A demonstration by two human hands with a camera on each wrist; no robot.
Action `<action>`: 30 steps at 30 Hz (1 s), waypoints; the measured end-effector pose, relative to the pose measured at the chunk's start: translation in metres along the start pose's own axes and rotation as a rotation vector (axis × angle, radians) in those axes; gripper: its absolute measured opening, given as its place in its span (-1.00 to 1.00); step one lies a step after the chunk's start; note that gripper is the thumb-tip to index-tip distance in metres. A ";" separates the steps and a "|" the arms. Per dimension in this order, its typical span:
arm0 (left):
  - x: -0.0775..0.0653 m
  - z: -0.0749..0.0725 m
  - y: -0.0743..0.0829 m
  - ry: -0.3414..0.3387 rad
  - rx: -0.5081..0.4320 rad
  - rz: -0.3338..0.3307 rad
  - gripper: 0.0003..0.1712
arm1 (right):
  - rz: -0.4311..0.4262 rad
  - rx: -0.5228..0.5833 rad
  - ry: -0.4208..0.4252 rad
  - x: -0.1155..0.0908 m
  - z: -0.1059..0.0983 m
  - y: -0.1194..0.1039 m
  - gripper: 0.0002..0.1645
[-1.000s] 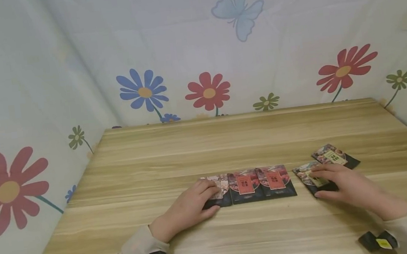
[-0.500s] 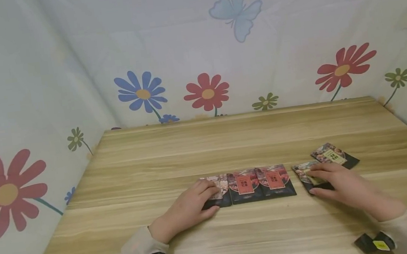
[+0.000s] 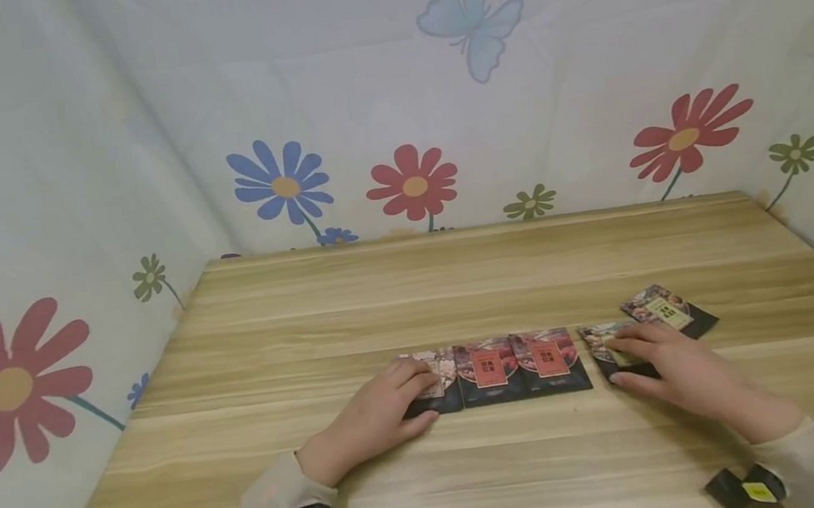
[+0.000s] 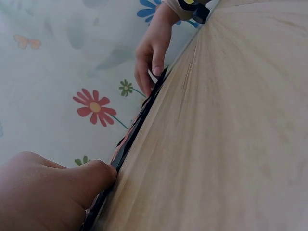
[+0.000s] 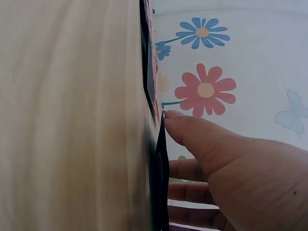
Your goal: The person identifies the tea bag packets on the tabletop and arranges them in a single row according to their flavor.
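- Left hand (image 3: 383,408): fingers extended and relaxed over the face of the pale-labelled packet (image 3: 448,367), thumb at its near edge; the packet lies flat under the fingertips, at 2 o'clock from the palm.
- Right hand (image 3: 684,373): fingers slightly bent, resting on the near yellow-labelled packet (image 3: 600,343), thumb by its near edge; this packet lies at 10 o'clock from the palm, its right part hidden.
- At 3 o'clock from the pale-labelled packet, the first red-labelled packet (image 3: 490,368) and second red-labelled packet (image 3: 550,359) continue a straight row; whether edges overlap, I cannot tell.
- The near yellow-labelled packet sits slightly turned, just beside the row's 3 o'clock end.
- The far yellow-labelled packet (image 3: 668,313) lies askew at 12 o'clock from the right hand.
- All rest on the wooden table (image 3: 351,294).
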State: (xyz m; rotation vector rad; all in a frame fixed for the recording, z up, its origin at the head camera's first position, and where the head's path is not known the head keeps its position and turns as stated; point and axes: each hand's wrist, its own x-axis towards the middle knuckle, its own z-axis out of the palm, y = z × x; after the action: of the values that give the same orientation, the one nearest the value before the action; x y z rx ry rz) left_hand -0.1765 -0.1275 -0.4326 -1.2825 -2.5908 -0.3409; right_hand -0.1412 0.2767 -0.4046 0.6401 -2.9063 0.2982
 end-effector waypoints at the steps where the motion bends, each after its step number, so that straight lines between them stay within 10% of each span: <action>1: 0.000 0.000 0.000 -0.001 0.000 -0.001 -0.51 | -0.002 0.003 -0.001 0.001 0.000 -0.001 -0.38; 30: 0.000 0.001 0.000 -0.007 0.007 -0.005 -0.51 | 0.007 0.003 0.023 0.008 0.007 -0.011 -0.36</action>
State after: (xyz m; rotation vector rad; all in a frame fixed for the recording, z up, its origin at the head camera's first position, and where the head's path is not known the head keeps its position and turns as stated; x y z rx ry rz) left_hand -0.1768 -0.1272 -0.4334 -1.2771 -2.5993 -0.3291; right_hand -0.1443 0.2624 -0.4086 0.6223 -2.8874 0.3091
